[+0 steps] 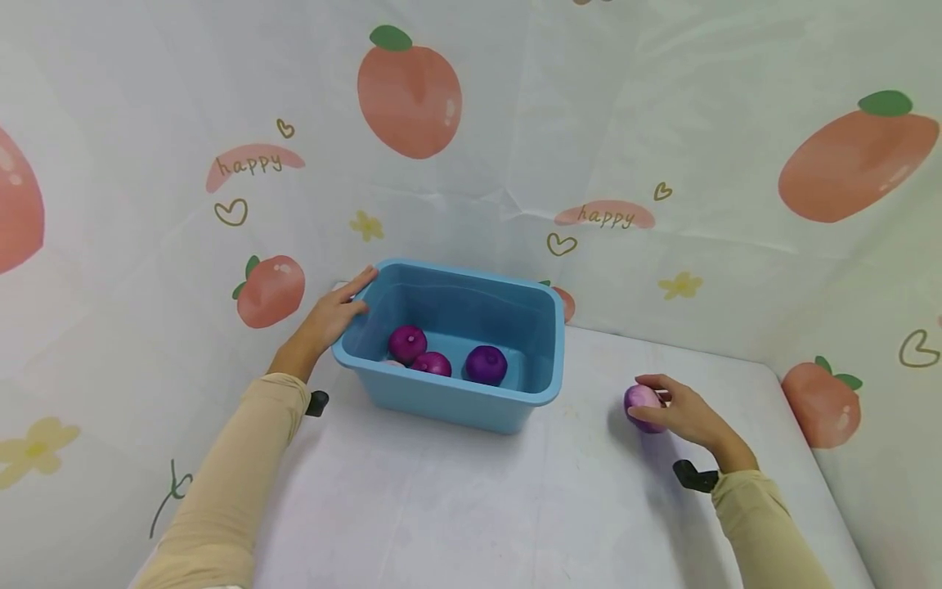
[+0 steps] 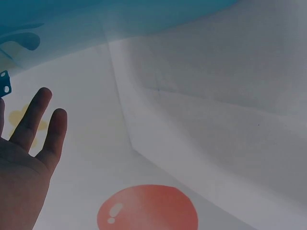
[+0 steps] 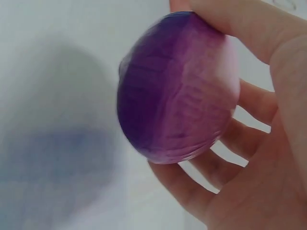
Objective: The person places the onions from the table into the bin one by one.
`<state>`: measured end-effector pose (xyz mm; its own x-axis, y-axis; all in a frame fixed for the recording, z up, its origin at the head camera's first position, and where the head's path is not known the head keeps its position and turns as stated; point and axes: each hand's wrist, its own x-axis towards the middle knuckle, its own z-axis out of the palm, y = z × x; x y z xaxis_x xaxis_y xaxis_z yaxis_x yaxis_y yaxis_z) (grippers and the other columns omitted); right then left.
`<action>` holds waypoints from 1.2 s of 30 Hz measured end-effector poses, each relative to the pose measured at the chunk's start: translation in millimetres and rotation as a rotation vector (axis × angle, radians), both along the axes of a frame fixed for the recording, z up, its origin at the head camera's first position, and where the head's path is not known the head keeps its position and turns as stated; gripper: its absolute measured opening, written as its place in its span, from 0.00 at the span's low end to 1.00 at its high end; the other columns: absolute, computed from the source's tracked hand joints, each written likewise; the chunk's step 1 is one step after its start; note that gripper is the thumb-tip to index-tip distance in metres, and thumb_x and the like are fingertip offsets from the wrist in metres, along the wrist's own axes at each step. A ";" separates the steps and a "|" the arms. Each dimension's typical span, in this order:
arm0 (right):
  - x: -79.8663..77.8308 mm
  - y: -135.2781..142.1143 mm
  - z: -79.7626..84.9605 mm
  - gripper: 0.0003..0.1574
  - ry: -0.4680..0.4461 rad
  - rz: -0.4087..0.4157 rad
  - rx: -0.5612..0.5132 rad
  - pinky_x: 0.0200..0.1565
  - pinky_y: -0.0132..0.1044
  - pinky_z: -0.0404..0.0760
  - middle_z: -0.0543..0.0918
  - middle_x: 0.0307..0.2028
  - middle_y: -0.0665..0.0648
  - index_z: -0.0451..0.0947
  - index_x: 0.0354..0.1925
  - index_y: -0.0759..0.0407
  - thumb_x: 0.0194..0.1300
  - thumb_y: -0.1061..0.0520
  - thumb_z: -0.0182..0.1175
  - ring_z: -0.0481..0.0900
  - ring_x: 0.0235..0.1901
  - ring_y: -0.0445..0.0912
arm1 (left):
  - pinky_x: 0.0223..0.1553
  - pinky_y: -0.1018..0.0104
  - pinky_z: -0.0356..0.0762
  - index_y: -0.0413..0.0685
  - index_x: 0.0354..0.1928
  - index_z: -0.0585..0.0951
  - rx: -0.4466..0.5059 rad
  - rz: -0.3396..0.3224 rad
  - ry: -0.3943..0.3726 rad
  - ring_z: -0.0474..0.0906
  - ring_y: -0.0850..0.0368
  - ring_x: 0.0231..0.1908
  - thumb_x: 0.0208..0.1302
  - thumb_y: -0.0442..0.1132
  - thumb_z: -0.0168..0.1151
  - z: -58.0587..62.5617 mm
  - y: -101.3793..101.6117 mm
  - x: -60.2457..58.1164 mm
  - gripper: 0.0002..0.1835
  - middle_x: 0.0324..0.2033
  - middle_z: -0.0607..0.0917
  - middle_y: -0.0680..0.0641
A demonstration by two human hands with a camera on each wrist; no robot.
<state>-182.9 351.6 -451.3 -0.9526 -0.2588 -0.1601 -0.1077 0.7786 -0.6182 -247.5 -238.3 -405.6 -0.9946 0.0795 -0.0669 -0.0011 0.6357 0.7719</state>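
My right hand (image 1: 688, 415) holds a purple onion (image 3: 177, 91) between thumb and fingertips, over the right part of the table. In the right wrist view its skin is dark violet on one side and pale pink on the other. My left hand (image 1: 331, 317) rests at the left rim of a blue plastic bin (image 1: 449, 405), fingers stretched toward its back corner. In the left wrist view two of its fingers (image 2: 56, 132) are straight and spread below the bin's blue underside. Inside the bin lie purple onions (image 1: 486, 365) and a pale round thing (image 1: 393, 362), mostly hidden by the front wall.
The bin stands toward the back of a white-covered table (image 1: 456, 507). Close behind and at both sides hangs a white cloth backdrop (image 1: 471, 196) printed with fruit, hearts and flowers. Black straps or camera mounts (image 1: 695, 476) sit at the wrists.
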 end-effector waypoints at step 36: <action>-47.9 -129.5 109.6 0.37 0.358 0.010 -0.317 0.41 0.26 0.82 0.80 0.56 0.60 0.74 0.66 0.52 0.61 0.47 0.72 0.77 0.50 0.52 | 0.74 0.25 0.50 0.86 0.77 0.53 0.014 0.004 -0.011 0.47 0.39 0.82 0.73 0.46 0.45 -0.6 -1.2 -0.4 0.35 0.81 0.49 0.66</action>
<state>-230.8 222.1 -341.7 -0.9306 -0.2517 0.2656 -0.3637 0.5557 -0.7476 -247.8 -239.5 -406.1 -0.9941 0.0769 -0.0765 -0.0117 0.6249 0.7806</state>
